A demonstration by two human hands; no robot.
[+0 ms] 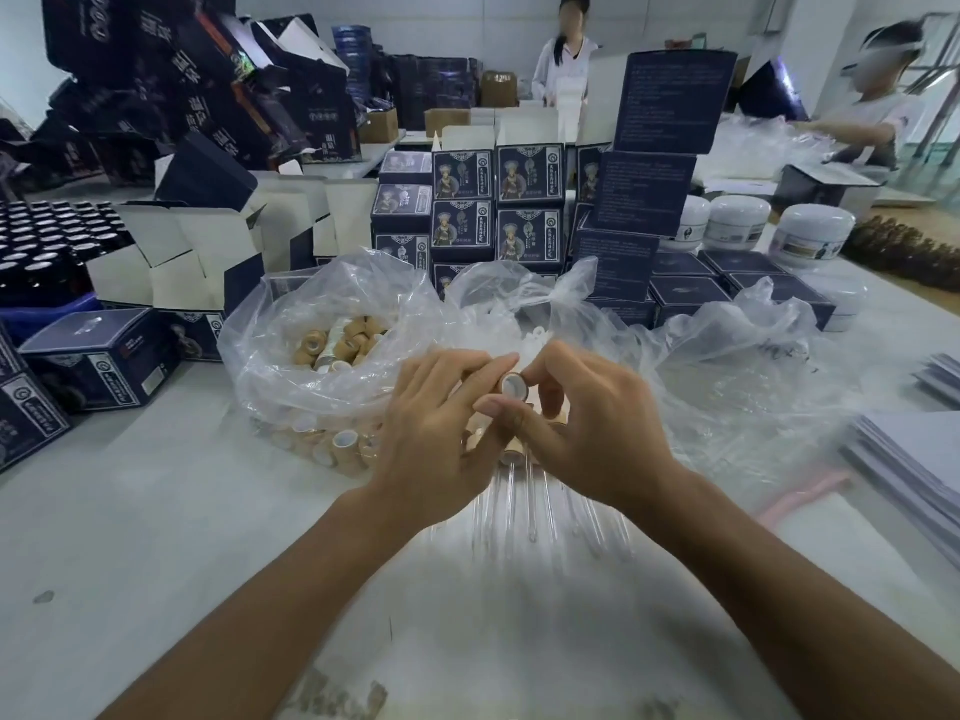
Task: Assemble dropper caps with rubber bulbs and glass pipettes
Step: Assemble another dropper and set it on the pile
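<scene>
White table (156, 511); both hands pinch tan dropper cap (513, 385).

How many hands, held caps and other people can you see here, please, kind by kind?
Hands: 2 (left hand, right hand)
Held cap: 1
Other people: 2 (person at the back, person at the right)
Total: 5

Tan caps (340, 345) in clear bag (291, 324); navy boxes (530, 174), white jars (815, 226).
</scene>
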